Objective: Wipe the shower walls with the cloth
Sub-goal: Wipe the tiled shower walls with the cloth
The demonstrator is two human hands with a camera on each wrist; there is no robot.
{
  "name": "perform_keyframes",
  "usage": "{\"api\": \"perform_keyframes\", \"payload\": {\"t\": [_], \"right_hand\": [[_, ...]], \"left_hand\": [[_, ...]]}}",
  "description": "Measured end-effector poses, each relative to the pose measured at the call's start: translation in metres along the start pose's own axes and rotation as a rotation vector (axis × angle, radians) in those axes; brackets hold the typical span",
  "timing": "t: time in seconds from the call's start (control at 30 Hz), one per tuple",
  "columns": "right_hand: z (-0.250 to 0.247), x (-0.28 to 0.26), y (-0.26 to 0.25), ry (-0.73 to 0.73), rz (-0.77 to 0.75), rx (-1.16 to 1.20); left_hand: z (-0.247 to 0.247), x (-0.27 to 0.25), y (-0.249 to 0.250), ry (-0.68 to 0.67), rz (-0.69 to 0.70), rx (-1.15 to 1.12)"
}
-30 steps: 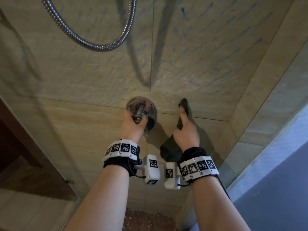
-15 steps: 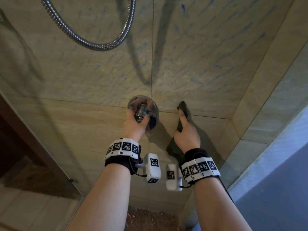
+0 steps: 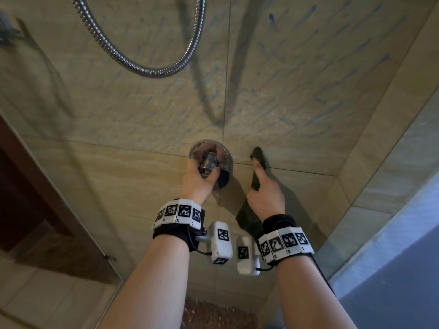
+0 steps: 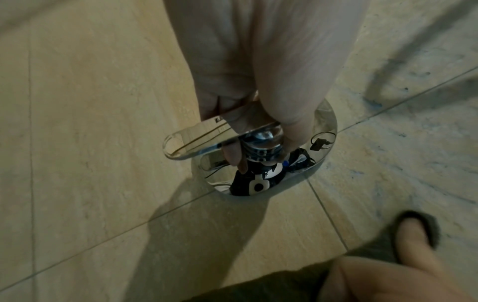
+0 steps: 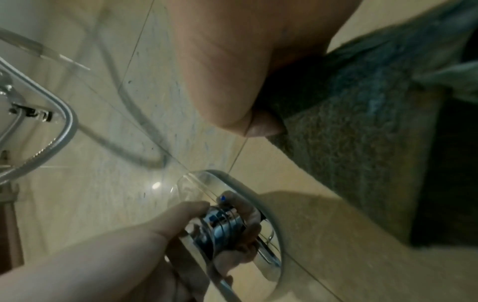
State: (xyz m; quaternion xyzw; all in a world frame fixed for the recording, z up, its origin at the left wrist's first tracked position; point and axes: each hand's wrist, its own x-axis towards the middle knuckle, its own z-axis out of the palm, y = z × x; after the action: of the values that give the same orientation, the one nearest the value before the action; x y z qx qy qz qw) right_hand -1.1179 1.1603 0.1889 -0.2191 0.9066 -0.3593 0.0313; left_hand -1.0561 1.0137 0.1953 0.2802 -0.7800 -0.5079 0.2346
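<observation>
A dark cloth lies against the beige tiled shower wall, just right of the chrome valve. My right hand presses it flat to the tile, one finger stretched up along it, and a flap hangs down below the wrist. From the right wrist the cloth shows beside the thumb. My left hand grips the chrome valve handle on its round plate. In the left wrist view the fingers curl round the lever; the cloth shows at the lower right.
A ribbed metal shower hose loops on the wall above the valve. Blue streaks mark the upper tiles. A side wall meets this one in a corner at the right. A glass panel edge stands at the left, above a pebble floor.
Almost nothing: both hands keep their places, left on the valve handle and right on the cloth; only the view has shifted slightly.
</observation>
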Motion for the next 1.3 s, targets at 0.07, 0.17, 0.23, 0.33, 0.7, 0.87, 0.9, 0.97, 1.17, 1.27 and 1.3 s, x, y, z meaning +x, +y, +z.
{"api": "perform_keyframes", "payload": {"t": [0.07, 0.17, 0.23, 0.33, 0.7, 0.87, 0.9, 0.97, 1.17, 1.27, 1.3], "right_hand": [[-0.001, -0.003, 0.005, -0.011, 0.006, -0.032], [-0.007, -0.006, 0.012, 0.091, 0.051, -0.004], [-0.009, -0.004, 0.014, 0.171, 0.099, 0.082], [-0.005, 0.001, 0.008, 0.188, 0.098, 0.146], [-0.008, -0.003, 0.01, 0.221, 0.06, 0.094], [-0.016, 0.008, -0.006, 0.232, 0.04, 0.228], [-0.015, 0.008, -0.009, 0.202, 0.022, 0.222], [-0.013, 0.006, -0.012, 0.117, -0.002, 0.168], [-0.011, -0.003, -0.004, 0.165, 0.029, 0.054], [-0.015, 0.0, -0.002, 0.295, 0.102, 0.2], [-0.015, 0.003, -0.004, 0.306, 0.102, 0.227]], "left_hand": [[0.0, 0.0, 0.0, 0.002, 0.01, -0.003], [0.0, 0.0, -0.001, -0.008, 0.015, -0.001], [-0.001, 0.001, -0.001, -0.017, 0.016, 0.01], [-0.002, 0.002, 0.0, -0.028, 0.014, 0.023], [-0.002, 0.003, -0.003, -0.035, 0.016, 0.056], [0.0, 0.006, -0.006, -0.045, 0.002, 0.031], [0.0, 0.006, -0.006, -0.044, -0.002, 0.031], [0.0, 0.006, -0.007, -0.04, -0.005, 0.029], [0.0, 0.005, -0.006, -0.024, 0.019, 0.022], [-0.001, 0.005, -0.004, -0.021, 0.037, 0.026], [-0.002, 0.004, -0.004, -0.021, 0.04, 0.023]]}}
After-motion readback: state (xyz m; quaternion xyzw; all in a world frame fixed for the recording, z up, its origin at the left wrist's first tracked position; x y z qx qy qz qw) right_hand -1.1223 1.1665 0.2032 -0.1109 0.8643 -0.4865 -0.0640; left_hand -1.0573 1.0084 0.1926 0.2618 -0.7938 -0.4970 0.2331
